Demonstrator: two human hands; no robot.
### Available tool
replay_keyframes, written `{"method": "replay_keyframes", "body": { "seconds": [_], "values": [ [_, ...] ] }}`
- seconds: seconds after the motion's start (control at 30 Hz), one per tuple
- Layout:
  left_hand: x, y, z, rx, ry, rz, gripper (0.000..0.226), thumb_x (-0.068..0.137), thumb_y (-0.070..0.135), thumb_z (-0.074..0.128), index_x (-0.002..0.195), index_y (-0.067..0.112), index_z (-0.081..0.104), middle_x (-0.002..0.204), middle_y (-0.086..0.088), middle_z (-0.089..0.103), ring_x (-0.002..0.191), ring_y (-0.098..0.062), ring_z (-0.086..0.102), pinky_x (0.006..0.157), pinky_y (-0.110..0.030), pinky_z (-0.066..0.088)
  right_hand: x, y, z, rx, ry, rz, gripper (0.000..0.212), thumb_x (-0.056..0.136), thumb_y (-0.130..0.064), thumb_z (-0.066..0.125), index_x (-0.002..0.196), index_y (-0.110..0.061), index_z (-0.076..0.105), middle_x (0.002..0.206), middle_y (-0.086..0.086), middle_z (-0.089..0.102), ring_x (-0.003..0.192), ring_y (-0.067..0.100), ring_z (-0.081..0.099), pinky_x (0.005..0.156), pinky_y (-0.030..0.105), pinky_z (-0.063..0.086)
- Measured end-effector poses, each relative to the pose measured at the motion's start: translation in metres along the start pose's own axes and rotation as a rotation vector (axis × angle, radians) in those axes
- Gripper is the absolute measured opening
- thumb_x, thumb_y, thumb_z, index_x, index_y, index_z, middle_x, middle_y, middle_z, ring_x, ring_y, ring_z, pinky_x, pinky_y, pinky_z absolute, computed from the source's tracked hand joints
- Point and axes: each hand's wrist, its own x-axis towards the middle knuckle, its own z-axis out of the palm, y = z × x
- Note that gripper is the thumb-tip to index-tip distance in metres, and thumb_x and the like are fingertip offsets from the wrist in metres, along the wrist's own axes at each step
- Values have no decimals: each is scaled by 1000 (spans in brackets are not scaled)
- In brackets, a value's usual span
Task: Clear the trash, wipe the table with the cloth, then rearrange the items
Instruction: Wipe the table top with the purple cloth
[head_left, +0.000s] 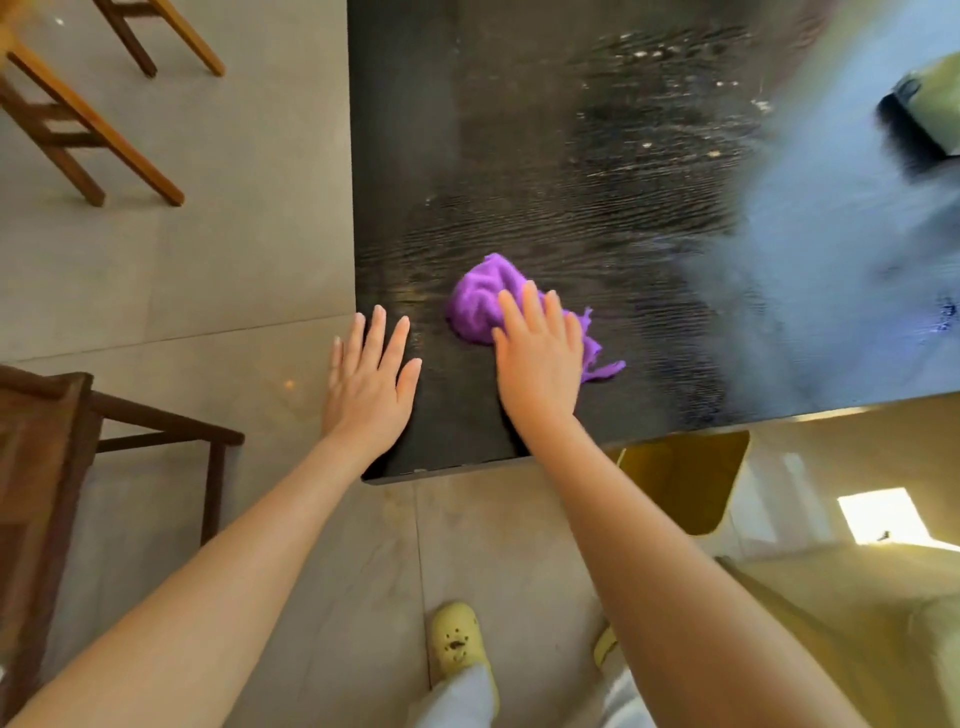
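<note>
A crumpled purple cloth (480, 304) lies on the dark wood-grain table (571, 182) near its front left corner. My right hand (540, 358) presses flat on the cloth's near side, fingers spread over it. My left hand (371, 382) rests flat at the table's left edge, fingers apart, holding nothing. Pale specks and crumbs (675, 104) are scattered over the table's far middle. A green object (930, 109) sits blurred at the far right of the table.
Wooden chairs stand on the tiled floor at the top left (104, 104) and at the left (57, 467). A yellow bin (675, 483) stands under the table's front edge. My yellow-shoed feet (457, 639) are below.
</note>
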Motion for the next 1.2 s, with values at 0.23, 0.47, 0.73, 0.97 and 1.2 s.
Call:
{"method": "replay_keyframes", "body": {
  "seconds": [0.23, 0.47, 0.73, 0.97, 1.2],
  "values": [
    [-3, 6, -32, -615, -61, -114, 48, 102, 34, 15, 150, 27, 12, 160, 3, 9, 148, -13, 0, 118, -33, 0, -78, -24, 7, 11, -96, -308, 42, 91, -35, 37, 128, -27, 54, 138, 2, 55, 129, 29, 49, 105, 44, 40],
    [-13, 5, -30, -364, -90, 174, 52, 93, 42, 39, 138, 17, 46, 151, -2, 37, 144, -18, 24, 116, -27, 3, -65, -4, -2, 74, -227, -483, 54, 91, -47, 33, 141, -28, 40, 149, 0, 41, 138, 25, 38, 113, 42, 26],
    [-24, 37, -55, -178, -178, 188, 29, 87, 19, 58, 116, 23, 59, 112, 0, 57, 110, -21, 52, 90, -35, 48, -67, 19, -45, 87, -304, -329, 51, 89, -40, 53, 136, -20, 43, 130, 2, 55, 122, 25, 45, 104, 40, 28],
    [-9, 122, -100, -139, -273, 329, 15, 90, 23, 56, 100, 26, 66, 105, 3, 58, 99, -16, 58, 89, -35, 51, -55, 71, -81, 220, -386, -73, 29, 87, -23, 56, 115, -16, 54, 116, 7, 60, 112, 29, 48, 88, 37, 37],
    [10, 234, -161, -198, -117, 514, 11, 85, 18, 61, 92, 18, 69, 102, 2, 62, 98, -15, 56, 84, -32, 48, -30, 166, -174, 457, -238, 53, 25, 87, -19, 58, 111, -18, 60, 89, -1, 48, 89, 17, 49, 81, 29, 41]
  ]
}}
